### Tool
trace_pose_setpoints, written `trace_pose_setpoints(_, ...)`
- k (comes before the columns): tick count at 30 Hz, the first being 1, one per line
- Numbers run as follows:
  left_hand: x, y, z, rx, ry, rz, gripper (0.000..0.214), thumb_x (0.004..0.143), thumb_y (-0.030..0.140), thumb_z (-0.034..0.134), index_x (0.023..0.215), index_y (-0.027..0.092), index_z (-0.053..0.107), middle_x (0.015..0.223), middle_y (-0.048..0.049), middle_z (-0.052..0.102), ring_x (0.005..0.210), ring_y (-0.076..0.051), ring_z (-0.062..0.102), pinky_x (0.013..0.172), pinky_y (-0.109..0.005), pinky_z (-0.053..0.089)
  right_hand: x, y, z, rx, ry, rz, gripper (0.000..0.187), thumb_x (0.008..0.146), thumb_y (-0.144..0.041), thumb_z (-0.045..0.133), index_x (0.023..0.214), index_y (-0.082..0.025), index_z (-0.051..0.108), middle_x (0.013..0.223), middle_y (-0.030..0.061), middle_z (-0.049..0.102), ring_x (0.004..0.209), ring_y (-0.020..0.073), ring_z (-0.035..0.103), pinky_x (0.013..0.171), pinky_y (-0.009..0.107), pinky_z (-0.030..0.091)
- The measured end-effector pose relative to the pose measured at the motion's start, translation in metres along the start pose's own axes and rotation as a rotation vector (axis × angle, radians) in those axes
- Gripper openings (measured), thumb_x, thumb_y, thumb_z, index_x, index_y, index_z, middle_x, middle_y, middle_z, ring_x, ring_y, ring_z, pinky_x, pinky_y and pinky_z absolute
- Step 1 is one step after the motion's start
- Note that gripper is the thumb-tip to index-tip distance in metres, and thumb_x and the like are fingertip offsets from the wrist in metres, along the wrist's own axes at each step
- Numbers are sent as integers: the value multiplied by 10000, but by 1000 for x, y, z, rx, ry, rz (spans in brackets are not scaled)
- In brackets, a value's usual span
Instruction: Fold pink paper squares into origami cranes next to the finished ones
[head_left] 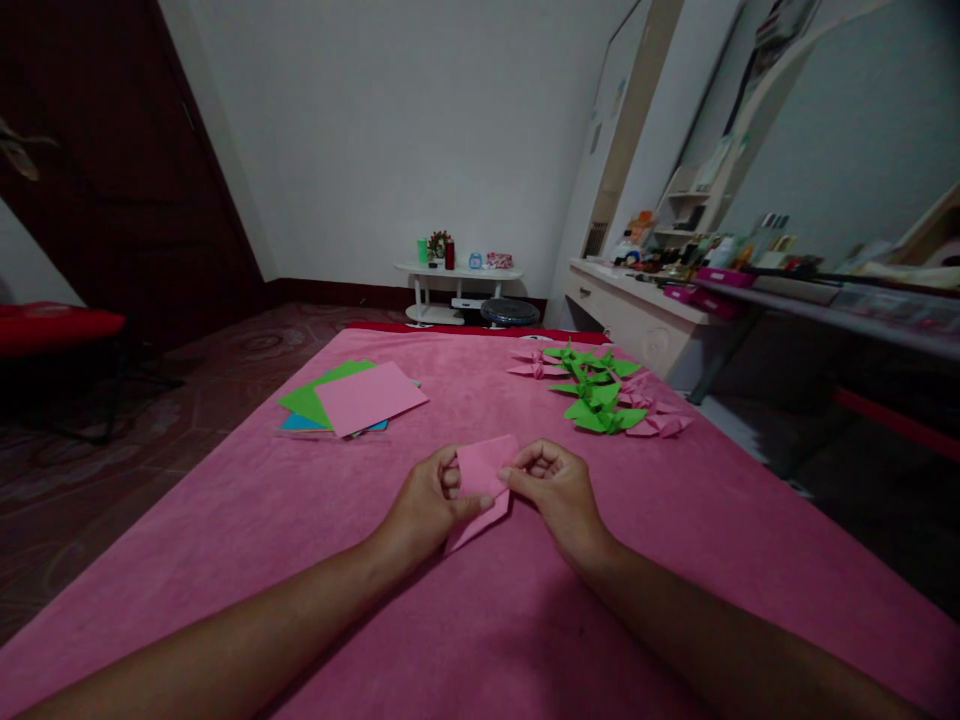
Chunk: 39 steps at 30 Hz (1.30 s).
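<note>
A partly folded pink paper [484,470] is held between both hands just above the pink cloth [525,620] covering the table. My left hand [427,505] pinches its left side, thumb laid across the fold. My right hand [555,485] pinches its right edge with curled fingers. A lower flap of the paper sticks out beneath my left thumb.
A stack of flat paper sheets [352,398], pink on top of green and blue, lies at the left. Several folded green and pink paper cranes [604,395] lie at the right. A desk [645,310] with clutter stands to the right, a small white shelf [459,285] beyond.
</note>
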<state>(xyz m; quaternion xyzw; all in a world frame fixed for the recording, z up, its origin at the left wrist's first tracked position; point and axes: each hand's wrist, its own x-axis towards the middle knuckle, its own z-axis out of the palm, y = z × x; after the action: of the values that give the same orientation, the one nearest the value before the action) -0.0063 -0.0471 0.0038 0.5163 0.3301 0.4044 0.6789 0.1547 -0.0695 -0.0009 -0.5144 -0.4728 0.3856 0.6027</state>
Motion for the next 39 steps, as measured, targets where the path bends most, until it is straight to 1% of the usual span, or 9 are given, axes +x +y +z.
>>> trace_pose_setpoints(6,51,17,-9,37,-27,-125,441,513,178,784,920,49,673,809,-112,707,641,-173,636,602,-250,465,52,5,3,136,46,56,469,493,-237,790,846,-191,485,565,-76,545,510,122,558,526,245,456)
trace_pose_setpoints(10,96,16,-16,29,47,-66,435,502,206,791,884,24,690,782,-137,701,587,-174,615,551,-256,438,96,6,7,141,138,24,496,455,-237,804,837,-191,492,498,-106,486,438,109,513,462,234,428)
trace_pose_setpoints(13,114,12,-21,6,48,33,436,501,224,811,869,25,687,784,-135,698,578,-155,604,544,-244,435,113,8,11,186,160,9,517,446,-248,812,848,-200,490,491,-110,487,418,110,508,454,244,439)
trace_pose_setpoints(19,116,10,-35,63,2,70,426,498,225,816,859,55,668,747,-98,690,539,-132,588,516,-224,428,115,14,14,257,114,46,536,465,-259,806,897,-196,494,518,-91,507,454,134,552,503,278,478)
trace_pose_setpoints(25,114,12,-37,78,-85,29,457,551,304,796,923,64,682,846,-117,697,643,-163,619,571,-233,438,112,12,10,139,95,-81,441,533,-255,769,877,-195,500,524,-98,491,453,102,493,481,225,405)
trace_pose_setpoints(29,111,10,-30,161,-38,13,412,585,374,770,850,67,695,731,-76,682,549,-120,555,496,-203,370,107,11,8,81,80,-143,384,569,-207,741,865,-196,497,524,-110,454,439,73,430,457,193,349)
trace_pose_setpoints(33,108,10,-27,279,27,74,346,594,375,755,710,58,682,583,-20,605,458,-62,422,443,-183,261,104,13,9,85,70,-160,394,567,-182,747,867,-197,493,557,-95,489,464,79,460,463,192,358)
trace_pose_setpoints(36,106,10,-25,301,54,101,344,602,377,743,705,56,676,564,-6,577,450,-53,388,437,-181,234,105,17,10,136,69,-135,366,582,-205,743,859,-199,503,574,-83,518,480,88,492,466,192,372)
trace_pose_setpoints(39,105,11,-24,309,61,104,344,591,380,742,682,54,675,552,-6,567,446,-55,385,439,-185,235,106,19,10,232,156,-60,283,632,-277,711,821,-195,518,593,-65,553,471,82,501,444,180,370)
